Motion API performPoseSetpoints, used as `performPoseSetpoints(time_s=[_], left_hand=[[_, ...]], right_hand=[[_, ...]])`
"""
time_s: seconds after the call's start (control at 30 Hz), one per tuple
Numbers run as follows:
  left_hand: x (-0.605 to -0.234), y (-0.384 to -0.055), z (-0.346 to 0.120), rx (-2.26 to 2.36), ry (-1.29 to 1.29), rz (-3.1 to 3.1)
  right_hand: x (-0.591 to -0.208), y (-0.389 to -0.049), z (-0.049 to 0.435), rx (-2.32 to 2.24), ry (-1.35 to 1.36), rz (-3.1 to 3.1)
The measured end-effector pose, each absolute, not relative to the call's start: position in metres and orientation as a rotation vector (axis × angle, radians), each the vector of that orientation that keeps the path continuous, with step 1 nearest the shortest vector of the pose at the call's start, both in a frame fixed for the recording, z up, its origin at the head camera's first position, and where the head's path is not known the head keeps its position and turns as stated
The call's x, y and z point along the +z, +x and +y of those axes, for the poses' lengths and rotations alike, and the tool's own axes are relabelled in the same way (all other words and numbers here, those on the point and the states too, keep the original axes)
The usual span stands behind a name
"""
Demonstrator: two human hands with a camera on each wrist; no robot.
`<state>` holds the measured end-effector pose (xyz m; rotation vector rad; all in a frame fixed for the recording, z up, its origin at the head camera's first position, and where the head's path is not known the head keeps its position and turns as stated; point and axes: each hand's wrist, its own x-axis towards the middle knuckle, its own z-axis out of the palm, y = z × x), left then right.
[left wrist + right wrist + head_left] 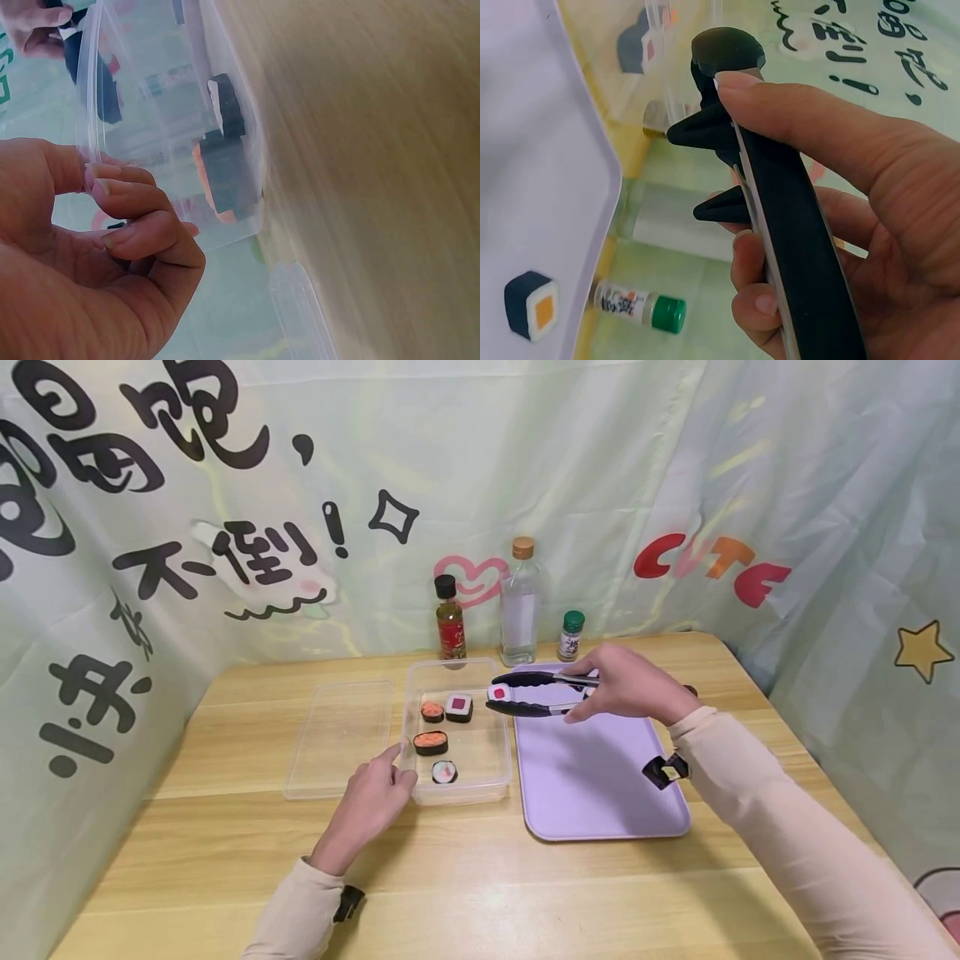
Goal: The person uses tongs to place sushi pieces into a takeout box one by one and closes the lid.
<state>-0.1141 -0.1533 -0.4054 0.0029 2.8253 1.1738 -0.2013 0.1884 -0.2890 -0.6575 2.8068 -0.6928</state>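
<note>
My right hand (626, 685) holds black-tipped tongs (787, 225), their silver handles squeezed between thumb and fingers. Between the tong tips, over the right rim of a clear plastic container (487, 777), is a white sushi roll (498, 693) with a red centre. Inside the container lie several sushi pieces, among them a square roll (459, 707) with a dark red centre, an orange-topped piece (431, 743) and a round roll (444, 772). At the container's left front rim, my left hand (375, 797) pinches the edge, seen closely in the left wrist view.
A lilac tray (600, 793) lies right of the container, bearing a sushi roll (532, 306) with an orange centre. To the left is a clear lid (341, 743). Behind stand a sauce bottle (452, 627), a tall clear bottle (519, 610) and a green-capped shaker (571, 635).
</note>
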Motion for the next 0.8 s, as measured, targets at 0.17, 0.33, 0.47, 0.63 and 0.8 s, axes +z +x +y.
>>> performPoseSetpoints(time_s=[0.17,0.33,0.47,0.63,0.8], left_hand=[[-0.405,-0.114,-0.153,1.170,0.000,2.828],[-0.405,-0.115,-0.153,1.173,0.008,2.827],[-0.405,-0.115,-0.153,1.169,0.003,2.828],[-0.405,-0.114,-0.153,1.162,0.001,2.827],[-0.405,-0.114,-0.153,1.160,0.002,2.827]], right_hand=[[-0.290,-0.204,0.173,-0.670,-0.688,2.791],[-0.292,-0.206,0.159,-0.634,-0.673,2.759],[-0.293,-0.206,0.151,-0.604,-0.701,2.742],[-0.296,-0.208,0.142,-0.596,-0.756,2.719],[-0.298,-0.210,0.135,-0.564,-0.811,2.712]])
